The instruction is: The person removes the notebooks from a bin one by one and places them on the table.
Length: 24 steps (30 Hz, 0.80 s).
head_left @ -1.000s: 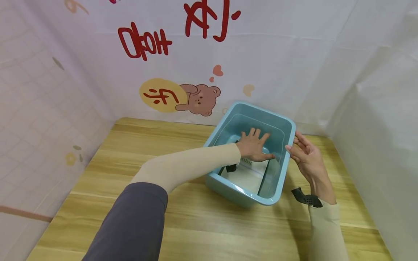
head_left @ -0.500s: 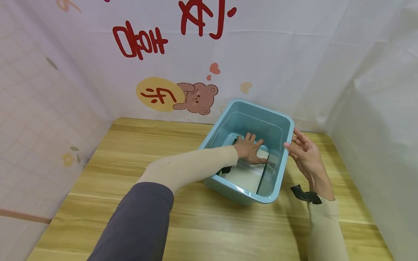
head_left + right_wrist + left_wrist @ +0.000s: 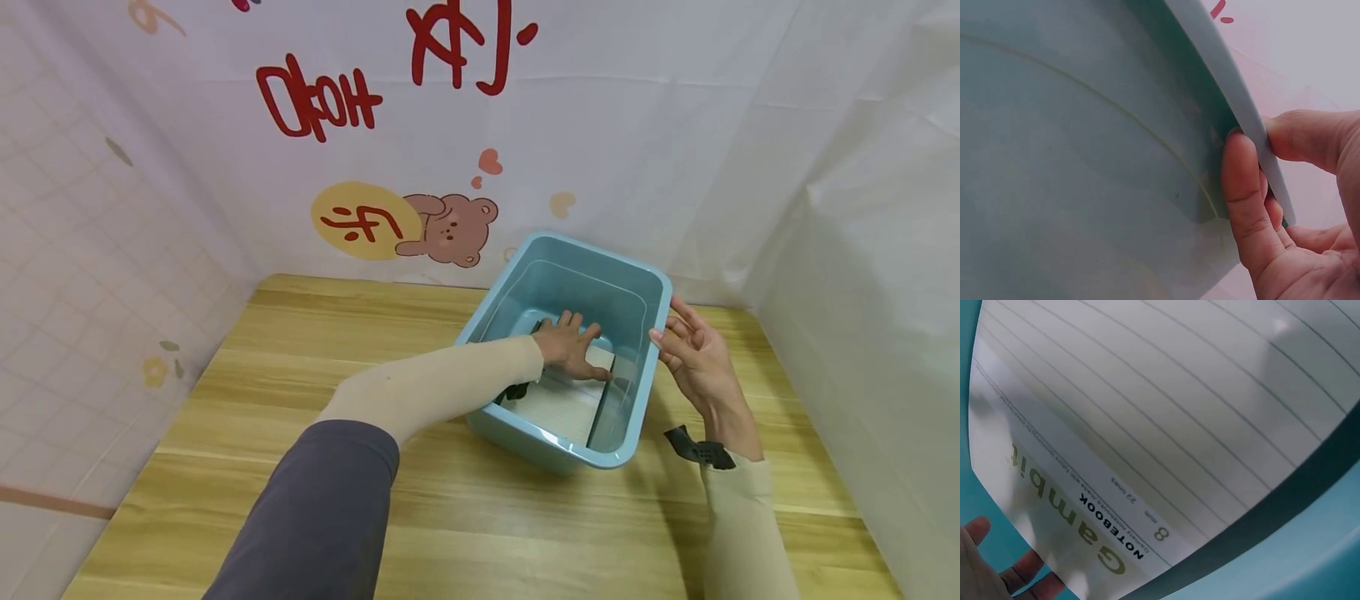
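A light-blue plastic bin [image 3: 592,287] stands on the wooden table with a notebook [image 3: 558,410] lying in its bottom. "Gambit NOTEBOOK" and ruled lines show on the notebook's pale cover [image 3: 1166,412] in the left wrist view. My left hand [image 3: 570,347] reaches down inside the bin, its fingers spread over the notebook's far end. In the left wrist view, the fingers [image 3: 1025,569] are right at the notebook's edge. Thumb and fingers of my right hand [image 3: 697,354] pinch the bin's right rim [image 3: 1229,87], with the thumb on one side and fingers on the other.
The wooden tabletop [image 3: 315,358] extends left and in front of the bin. A white printed sheet [image 3: 637,150] with red characters and a bear hangs behind it, and pale sheets close off both sides. Black straps [image 3: 701,450] sit at the wrists.
My left hand has moved slightly down and toward me inside the bin, and its fingers are less widely spread. The right hand keeps its pinch on the rim.
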### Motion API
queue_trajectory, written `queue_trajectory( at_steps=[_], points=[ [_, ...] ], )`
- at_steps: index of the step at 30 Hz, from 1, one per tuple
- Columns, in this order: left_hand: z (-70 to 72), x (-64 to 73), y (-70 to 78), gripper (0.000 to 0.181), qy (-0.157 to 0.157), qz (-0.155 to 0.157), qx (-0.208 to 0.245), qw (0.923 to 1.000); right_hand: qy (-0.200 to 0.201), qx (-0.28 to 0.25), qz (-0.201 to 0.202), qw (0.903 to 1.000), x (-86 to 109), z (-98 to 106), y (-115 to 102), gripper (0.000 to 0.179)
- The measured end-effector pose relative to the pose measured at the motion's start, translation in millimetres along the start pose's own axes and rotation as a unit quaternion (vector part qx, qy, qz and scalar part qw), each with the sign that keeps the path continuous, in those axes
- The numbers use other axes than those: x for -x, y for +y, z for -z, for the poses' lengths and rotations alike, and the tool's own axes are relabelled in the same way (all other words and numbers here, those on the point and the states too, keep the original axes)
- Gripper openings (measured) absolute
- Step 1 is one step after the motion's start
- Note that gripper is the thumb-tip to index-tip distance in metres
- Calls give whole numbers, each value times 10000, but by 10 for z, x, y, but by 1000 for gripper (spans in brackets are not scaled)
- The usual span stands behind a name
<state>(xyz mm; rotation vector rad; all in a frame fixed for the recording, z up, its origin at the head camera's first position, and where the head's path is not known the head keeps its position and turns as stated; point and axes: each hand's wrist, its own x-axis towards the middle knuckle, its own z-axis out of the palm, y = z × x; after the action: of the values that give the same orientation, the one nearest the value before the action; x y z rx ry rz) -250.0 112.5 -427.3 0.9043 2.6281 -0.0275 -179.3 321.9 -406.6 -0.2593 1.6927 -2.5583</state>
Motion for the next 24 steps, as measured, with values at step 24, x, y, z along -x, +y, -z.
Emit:
queue_trajectory(
  at_steps=[24],
  points=[
    [16, -80, 34, 93, -150, 611, -488, 9968, -82, 24, 66, 9999, 6, 19, 20, 80]
  ],
)
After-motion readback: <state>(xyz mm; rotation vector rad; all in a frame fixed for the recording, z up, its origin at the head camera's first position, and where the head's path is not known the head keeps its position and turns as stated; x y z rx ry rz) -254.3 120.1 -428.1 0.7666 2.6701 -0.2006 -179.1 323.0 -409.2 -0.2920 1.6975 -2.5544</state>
